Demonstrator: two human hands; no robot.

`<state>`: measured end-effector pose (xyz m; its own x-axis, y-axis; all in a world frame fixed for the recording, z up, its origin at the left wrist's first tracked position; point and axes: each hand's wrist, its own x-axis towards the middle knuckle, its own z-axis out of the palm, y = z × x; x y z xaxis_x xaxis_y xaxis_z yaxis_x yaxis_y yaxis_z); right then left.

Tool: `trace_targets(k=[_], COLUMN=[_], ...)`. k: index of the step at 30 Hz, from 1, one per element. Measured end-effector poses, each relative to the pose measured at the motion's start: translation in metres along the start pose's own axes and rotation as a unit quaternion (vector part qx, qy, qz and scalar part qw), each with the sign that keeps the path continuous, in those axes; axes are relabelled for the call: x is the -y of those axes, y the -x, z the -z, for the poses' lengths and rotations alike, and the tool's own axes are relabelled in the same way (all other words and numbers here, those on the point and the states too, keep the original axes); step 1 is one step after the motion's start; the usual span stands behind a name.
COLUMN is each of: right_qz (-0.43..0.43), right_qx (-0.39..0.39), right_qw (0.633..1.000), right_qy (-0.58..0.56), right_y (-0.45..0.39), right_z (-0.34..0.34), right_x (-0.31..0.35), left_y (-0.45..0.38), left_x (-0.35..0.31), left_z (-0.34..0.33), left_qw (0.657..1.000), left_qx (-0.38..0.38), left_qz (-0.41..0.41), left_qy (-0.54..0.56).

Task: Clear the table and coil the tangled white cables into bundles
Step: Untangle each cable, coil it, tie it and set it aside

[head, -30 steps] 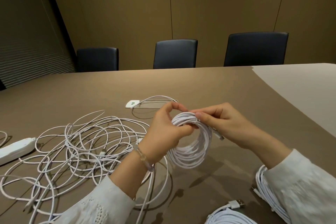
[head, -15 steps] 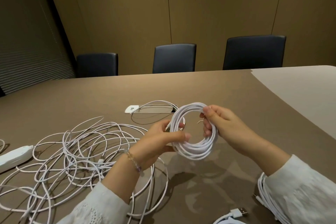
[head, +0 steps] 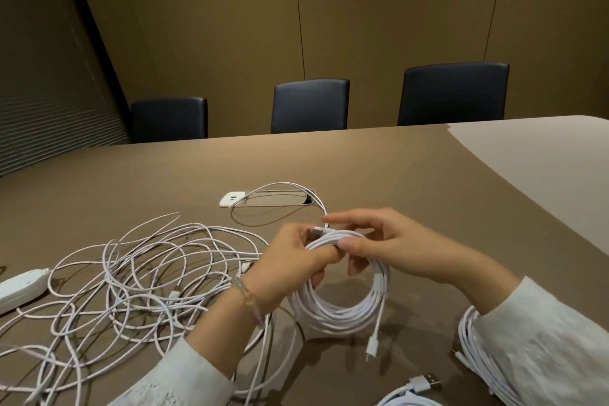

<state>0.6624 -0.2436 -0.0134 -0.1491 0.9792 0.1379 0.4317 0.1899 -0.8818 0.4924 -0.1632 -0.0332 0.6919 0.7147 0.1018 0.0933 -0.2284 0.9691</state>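
Hanging above the table (head: 379, 158) in the head view, a coiled white cable (head: 342, 306) is gripped at its top by both hands. The left hand (head: 290, 267) is closed around the upper strands, with a bead bracelet (head: 247, 298) on its wrist. The right hand (head: 392, 247) is pinched on the same top section by thumb and lower fingers, while its index finger is stretched out above. One plug end (head: 371, 344) is seen dangling from the coil's lower right side. A loose tangle of white cables (head: 131, 280) is spread on the table to the left, beside a white power strip (head: 19, 287). Further coiled bundles (head: 474, 356) are partly hidden under the right sleeve, and a USB plug (head: 428, 384) lies near the bottom edge. Three dark chairs (head: 309, 105) are lined up behind the table
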Motion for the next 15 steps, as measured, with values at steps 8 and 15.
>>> trace_targets(k=[8,15], right_qz=[0.010,-0.095], right_qx=[-0.135,-0.072], right_qw=[0.989,0.990], right_qy=[-0.061,-0.069], right_y=[-0.005,-0.007], right_z=[0.003,0.014], right_x=[-0.010,-0.027], left_y=[-0.004,-0.012], left_x=[0.010,0.030], left_z=[0.007,0.000], left_qw=[0.994,0.961], left_qx=[-0.007,-0.064], left_qz=[0.085,0.173], left_qy=[0.066,0.204])
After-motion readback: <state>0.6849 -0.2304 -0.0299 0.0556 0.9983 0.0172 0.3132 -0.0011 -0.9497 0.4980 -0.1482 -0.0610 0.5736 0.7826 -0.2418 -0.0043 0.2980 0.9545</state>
